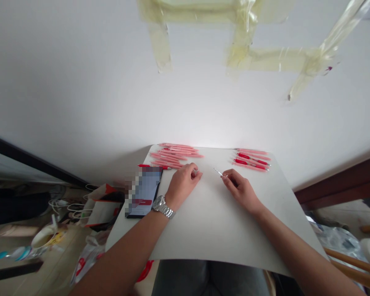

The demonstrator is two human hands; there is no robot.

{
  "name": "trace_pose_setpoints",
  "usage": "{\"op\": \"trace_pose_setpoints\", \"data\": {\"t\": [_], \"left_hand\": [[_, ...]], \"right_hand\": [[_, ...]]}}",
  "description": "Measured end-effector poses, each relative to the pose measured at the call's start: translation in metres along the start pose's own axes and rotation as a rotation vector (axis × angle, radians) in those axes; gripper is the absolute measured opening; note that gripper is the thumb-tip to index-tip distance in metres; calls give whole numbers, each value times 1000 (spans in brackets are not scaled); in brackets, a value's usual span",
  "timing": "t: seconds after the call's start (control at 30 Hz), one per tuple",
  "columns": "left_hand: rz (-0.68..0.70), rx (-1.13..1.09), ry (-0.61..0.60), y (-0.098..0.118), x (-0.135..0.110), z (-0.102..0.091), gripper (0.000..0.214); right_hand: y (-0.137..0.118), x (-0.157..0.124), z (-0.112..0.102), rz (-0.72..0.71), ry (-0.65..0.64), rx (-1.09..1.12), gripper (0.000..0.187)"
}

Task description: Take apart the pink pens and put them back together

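My left hand rests on the white board with its fingers curled round something small that I cannot make out. My right hand pinches a thin pen refill whose tip points up and to the left. A pile of several pink pen barrels lies at the board's far left. Several pink and red pens lie in a row at the far right.
A phone lies at the board's left edge, beside my left wrist with its metal watch. Bags, cables and a cup clutter the floor to the left. Wooden furniture stands on the right. A white wall rises behind.
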State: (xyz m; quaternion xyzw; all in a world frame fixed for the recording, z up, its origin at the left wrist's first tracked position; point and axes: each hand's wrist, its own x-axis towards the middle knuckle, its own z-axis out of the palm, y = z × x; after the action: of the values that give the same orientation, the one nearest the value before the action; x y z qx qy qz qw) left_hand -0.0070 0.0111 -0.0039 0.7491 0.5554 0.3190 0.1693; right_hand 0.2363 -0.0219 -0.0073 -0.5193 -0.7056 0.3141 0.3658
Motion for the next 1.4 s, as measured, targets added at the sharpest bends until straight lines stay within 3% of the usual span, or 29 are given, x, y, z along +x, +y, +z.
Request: {"op": "trace_pose_setpoints", "data": {"t": [0.47,1.4], "left_hand": [[-5,-21,-63,4,0,-3,9],[58,11,-25,-1,-1,5,6]], "right_hand": [[2,1,1,11,0,26,30],[7,0,2,40,-15,20,30]]}}
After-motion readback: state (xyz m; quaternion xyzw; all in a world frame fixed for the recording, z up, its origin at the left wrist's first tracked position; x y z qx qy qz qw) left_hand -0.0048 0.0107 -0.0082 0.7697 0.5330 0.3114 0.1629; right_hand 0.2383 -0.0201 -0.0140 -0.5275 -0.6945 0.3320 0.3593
